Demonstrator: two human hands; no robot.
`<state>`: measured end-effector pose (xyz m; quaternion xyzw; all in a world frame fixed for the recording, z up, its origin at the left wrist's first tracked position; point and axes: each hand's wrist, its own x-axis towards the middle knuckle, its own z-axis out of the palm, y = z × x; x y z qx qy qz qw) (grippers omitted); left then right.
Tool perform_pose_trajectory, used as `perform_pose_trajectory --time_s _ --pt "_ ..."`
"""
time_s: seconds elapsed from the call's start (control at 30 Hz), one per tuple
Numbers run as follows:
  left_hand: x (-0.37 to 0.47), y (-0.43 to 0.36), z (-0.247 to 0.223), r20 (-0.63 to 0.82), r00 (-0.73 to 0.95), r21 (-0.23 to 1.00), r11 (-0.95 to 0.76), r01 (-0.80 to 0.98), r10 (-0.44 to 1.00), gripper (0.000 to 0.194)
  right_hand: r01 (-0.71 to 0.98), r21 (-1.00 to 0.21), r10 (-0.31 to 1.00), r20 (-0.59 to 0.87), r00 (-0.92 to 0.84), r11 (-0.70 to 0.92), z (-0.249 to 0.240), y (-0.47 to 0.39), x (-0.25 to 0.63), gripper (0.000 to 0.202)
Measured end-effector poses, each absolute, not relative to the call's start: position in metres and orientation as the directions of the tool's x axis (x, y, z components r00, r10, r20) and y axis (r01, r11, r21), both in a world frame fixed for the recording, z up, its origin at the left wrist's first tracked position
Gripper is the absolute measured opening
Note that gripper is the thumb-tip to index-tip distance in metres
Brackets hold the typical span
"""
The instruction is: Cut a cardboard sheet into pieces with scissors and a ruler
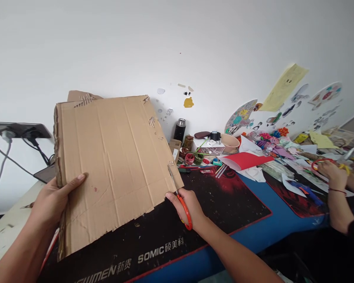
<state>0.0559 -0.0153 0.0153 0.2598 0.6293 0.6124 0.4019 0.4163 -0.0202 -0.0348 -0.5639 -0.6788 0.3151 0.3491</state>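
A large sheet of brown corrugated cardboard (115, 153) is held up, tilted, above a black desk mat (221, 204). My left hand (57, 196) grips its left edge, thumb on the front face and fingers hidden behind. At the lower right corner, my right hand (185, 206) is closed around the orange handles of a pair of scissors (185, 210). One scissor blade lies over the front of the cardboard near its right edge; the other blade is hidden behind it. The cardboard's bottom edge looks ragged, and its upper right corner is torn.
A co-worker's hand (333, 175) at the far right holds scissors. Paint jars (189, 158), a black thermos (179, 130), red paper (244, 160) and craft scraps line the wall. A power strip (20, 130) with cables is at left.
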Motion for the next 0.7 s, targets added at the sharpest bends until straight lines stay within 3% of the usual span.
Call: perform_pose_trajectory --time_s 0.2,0.3,0.43,0.6,0.7 --pt "0.060 -0.015 0.018 -0.188 -0.570 0.980 0.118 -0.158 0.799 0.056 0.546 -0.821 0.986 0.127 -0.110 0.167 -0.037 -0.021 0.415 0.061" --pt "0.057 -0.016 0.020 -0.176 -0.578 0.983 0.115 -0.142 0.797 0.054 0.501 -0.858 0.992 0.064 -0.108 0.110 -0.042 -0.023 0.411 0.062" --pt "0.056 -0.018 0.026 -0.203 -0.589 0.977 0.123 -0.174 0.782 0.052 0.410 -0.912 0.982 -0.058 -0.178 0.021 -0.042 -0.025 0.412 0.061" --pt "0.057 -0.021 0.028 -0.192 -0.590 0.978 0.100 -0.185 0.785 0.054 0.329 -0.939 0.957 -0.004 -0.290 0.096 -0.037 -0.021 0.421 0.057" --pt "0.052 -0.023 0.027 -0.188 -0.589 0.978 0.092 -0.189 0.786 0.056 0.227 -0.972 0.938 -0.026 -0.345 0.056 -0.032 -0.020 0.423 0.059"
